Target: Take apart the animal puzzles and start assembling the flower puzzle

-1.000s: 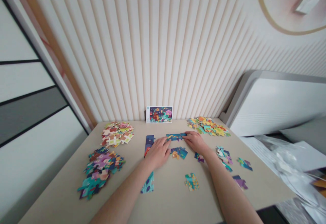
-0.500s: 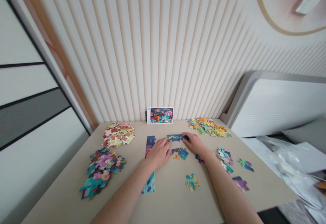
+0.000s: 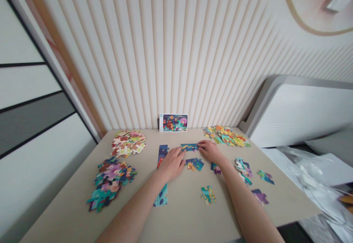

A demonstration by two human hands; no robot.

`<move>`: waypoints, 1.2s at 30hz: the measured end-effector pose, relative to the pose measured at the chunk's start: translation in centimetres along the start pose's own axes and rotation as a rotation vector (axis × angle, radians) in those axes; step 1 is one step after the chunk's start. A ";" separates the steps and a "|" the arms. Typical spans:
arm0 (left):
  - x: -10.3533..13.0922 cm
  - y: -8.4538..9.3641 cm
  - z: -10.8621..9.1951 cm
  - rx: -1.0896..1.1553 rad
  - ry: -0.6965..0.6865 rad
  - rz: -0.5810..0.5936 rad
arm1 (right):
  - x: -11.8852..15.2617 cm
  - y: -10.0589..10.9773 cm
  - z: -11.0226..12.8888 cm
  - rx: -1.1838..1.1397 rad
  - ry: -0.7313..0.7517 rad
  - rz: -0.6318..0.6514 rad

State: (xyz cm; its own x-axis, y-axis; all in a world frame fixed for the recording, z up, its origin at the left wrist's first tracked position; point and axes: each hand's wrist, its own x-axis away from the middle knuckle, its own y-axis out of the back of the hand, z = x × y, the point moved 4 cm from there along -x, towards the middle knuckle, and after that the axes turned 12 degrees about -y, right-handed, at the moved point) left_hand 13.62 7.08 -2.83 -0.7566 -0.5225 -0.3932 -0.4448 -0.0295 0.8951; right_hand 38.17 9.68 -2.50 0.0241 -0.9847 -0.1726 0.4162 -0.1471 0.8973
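Observation:
My left hand (image 3: 172, 163) lies flat with fingers stretched out, over a vertical column of joined puzzle pieces (image 3: 162, 151), its fingertips at the left end of a short dark-blue puzzle strip (image 3: 189, 147). The column's teal lower end (image 3: 161, 196) shows below my wrist; its middle is hidden. At the strip's right end, the fingers of my right hand (image 3: 211, 151) are closed together on a puzzle piece, mostly covered by them. Just below the strip is a small joined group of blue and orange pieces (image 3: 195, 164). A teal and yellow group (image 3: 208, 195) lies nearer me.
Puzzle heaps lie on the table (image 3: 182, 221): pink-brown (image 3: 128, 143) and purple-teal (image 3: 111, 182) at left, yellow (image 3: 227, 136) at back right. Smaller groups (image 3: 243, 167) are beside my right forearm. A picture card (image 3: 174, 123) leans against the ribbed wall.
The fingers of my right hand have settled lower against the strip's right end. My left hand stays nearly in place, and the view has shifted slightly.

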 end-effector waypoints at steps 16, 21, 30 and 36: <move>0.0 0.2 0.0 0.016 0.001 -0.018 | 0.6 -0.6 0.3 -0.014 -0.040 -0.032; -0.1 0.3 -0.1 0.005 -0.008 -0.015 | 0.4 -0.6 0.5 -0.008 -0.044 -0.029; -0.1 0.2 0.0 0.014 -0.007 -0.023 | 0.3 -0.8 -0.6 -0.047 -0.046 -0.003; 0.0 0.2 0.0 0.005 -0.006 -0.021 | -0.1 -1.0 -0.5 0.004 -0.093 -0.004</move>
State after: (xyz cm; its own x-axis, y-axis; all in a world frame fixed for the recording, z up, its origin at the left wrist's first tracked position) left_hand 13.58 7.06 -2.62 -0.7496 -0.5169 -0.4133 -0.4630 -0.0367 0.8856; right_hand 38.18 9.96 -3.54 -0.0622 -0.9884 -0.1383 0.4127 -0.1517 0.8981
